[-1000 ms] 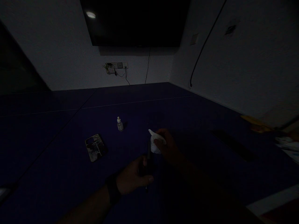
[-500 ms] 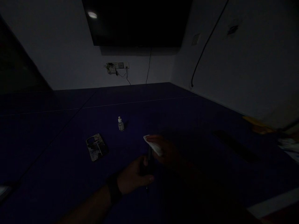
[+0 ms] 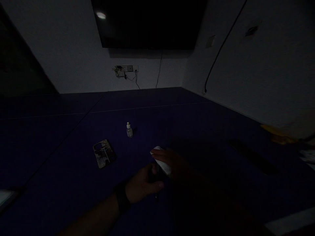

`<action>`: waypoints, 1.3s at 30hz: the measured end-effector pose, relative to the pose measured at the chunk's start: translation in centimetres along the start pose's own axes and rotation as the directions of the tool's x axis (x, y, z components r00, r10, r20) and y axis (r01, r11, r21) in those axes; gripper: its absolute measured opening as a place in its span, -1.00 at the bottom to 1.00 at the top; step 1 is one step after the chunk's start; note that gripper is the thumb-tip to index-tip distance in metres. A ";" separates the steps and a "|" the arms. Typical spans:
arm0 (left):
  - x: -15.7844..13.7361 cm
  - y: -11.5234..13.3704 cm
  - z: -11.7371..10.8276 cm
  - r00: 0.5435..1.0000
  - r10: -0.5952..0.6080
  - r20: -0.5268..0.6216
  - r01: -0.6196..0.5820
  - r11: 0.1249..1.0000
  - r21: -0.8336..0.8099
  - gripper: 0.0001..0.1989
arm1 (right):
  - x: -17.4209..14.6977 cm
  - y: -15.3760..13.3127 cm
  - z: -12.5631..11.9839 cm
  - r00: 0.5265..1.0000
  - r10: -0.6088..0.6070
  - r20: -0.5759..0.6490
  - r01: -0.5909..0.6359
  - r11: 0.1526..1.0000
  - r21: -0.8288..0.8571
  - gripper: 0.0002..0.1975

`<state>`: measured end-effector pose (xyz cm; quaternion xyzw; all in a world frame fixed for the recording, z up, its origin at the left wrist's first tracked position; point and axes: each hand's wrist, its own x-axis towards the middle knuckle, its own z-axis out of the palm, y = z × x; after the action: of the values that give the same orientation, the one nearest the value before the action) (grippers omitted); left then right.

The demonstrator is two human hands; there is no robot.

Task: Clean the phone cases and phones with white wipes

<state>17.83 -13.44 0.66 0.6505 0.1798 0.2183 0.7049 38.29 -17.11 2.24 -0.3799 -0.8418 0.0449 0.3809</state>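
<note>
My left hand (image 3: pixel 140 187), with a dark band on its wrist, is closed round a dark, slim object (image 3: pixel 157 177), possibly a phone; the dim light hides most of its shape. In my right hand (image 3: pixel 173 160) is a folded white cloth or tissue (image 3: pixel 162 164), its fingers lying over the top. The cloth is at the upper end of the dark object and seems to touch it. To the left lies a phone case (image 3: pixel 104 154) with a patterned back and a camera cut-out. Behind it stands a small dropper bottle (image 3: pixel 129 131) with a white cap.
A dark blue surface (image 3: pixel 73 190) extends to the wall. On the right lies a long dark strip (image 3: pixel 252 156), with a yellow item (image 3: pixel 278 134) beyond it. A pale-topped object (image 3: pixel 7 198) sits at the left edge. A television (image 3: pixel 150 26) hangs above wall sockets (image 3: pixel 126 68).
My right hand has slid the white cloth slightly down and towards me along the dark object. My left hand keeps its hold. The whole view has shifted a little.
</note>
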 end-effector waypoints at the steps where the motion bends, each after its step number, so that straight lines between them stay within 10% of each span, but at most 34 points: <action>1: 0.0 0.1 0.0 1.000 0.006 -0.004 -0.006 1.000 0.002 -0.30 | 0.0 -0.1 0.0 0.999 -0.050 0.021 0.050 0.999 0.001 -0.41; 6: 0.2 0.5 -0.1 0.997 0.038 0.061 -0.037 0.999 -0.010 -0.30 | 0.2 -0.4 -0.1 0.975 -0.212 0.072 0.205 0.974 0.094 -0.47; 16: 0.0 -0.2 -0.4 1.000 -0.030 -0.010 0.029 0.998 -0.054 -0.28 | -0.7 0.2 0.2 0.995 0.030 -0.095 -0.028 0.999 0.021 -0.57; 30: -0.1 -0.4 -0.6 0.999 -0.037 -0.011 0.037 0.999 -0.017 -0.27 | -0.5 0.9 0.1 0.969 -0.021 -0.248 0.024 1.000 0.009 -0.77; 39: -0.2 -0.7 -0.7 0.999 -0.040 0.003 0.040 0.999 -0.002 -0.27 | -1.0 0.6 -0.5 0.960 0.167 -0.225 -0.187 0.980 -0.073 -0.90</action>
<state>17.37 -12.98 -0.11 0.6466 0.1914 0.2031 0.7100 39.37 -17.48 1.75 -0.4738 -0.7588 -0.0023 0.4469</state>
